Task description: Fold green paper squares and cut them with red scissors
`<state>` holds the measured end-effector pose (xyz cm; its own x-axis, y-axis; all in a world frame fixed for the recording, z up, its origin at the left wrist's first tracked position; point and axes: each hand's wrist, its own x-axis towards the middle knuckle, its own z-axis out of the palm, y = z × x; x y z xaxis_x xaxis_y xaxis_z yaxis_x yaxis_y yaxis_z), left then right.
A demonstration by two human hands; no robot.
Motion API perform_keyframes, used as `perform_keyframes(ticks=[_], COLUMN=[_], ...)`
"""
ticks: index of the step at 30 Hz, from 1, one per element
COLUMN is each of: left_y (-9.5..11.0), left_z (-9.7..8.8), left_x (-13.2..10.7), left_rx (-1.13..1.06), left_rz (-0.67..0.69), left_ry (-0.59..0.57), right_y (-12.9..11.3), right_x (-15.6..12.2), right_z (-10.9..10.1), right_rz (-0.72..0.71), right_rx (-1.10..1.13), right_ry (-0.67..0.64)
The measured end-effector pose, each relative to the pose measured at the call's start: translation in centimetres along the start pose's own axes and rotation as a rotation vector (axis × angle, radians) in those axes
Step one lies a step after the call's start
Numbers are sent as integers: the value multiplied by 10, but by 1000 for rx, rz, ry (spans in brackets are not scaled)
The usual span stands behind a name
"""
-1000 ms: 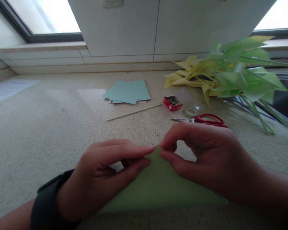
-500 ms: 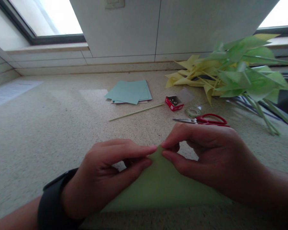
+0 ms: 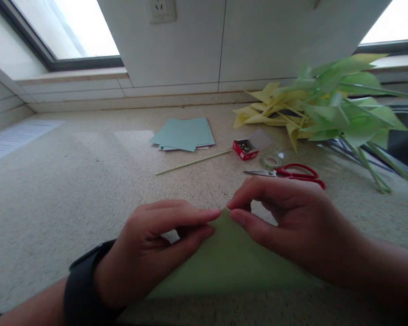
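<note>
Paper, pale green, looks folded into a triangle, on the counter nearer me than the red box. My right hand pinches its far tip; my left hand has thumb and forefinger narrowed on the edge beside it. Step: probably lining up corners. Next move likely calls for pinning the tip, pressing the crease. Stick left of the box, scissors to its near right.
</note>
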<state>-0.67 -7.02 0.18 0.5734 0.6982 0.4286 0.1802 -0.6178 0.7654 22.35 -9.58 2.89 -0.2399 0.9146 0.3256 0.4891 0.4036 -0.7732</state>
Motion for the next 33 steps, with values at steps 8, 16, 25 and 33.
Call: perform_keyframes(ticks=[8,16,25,33], left_y=[0,2,-3,-6], left_z=[0,1,0,-4], left_x=[1,3,2,6], left_rx=[-6,-19,-38,127], left_rz=[21,12,-162,-150], left_ry=[-69,-73,-105,110], right_y=[1,4,7,23], right_x=[2,4,5,6], right_z=[2,4,4,5], right_rz=[47,87,147,275], right_rx=[28,58,51,58], right_ry=[-67,-122,-152,-164])
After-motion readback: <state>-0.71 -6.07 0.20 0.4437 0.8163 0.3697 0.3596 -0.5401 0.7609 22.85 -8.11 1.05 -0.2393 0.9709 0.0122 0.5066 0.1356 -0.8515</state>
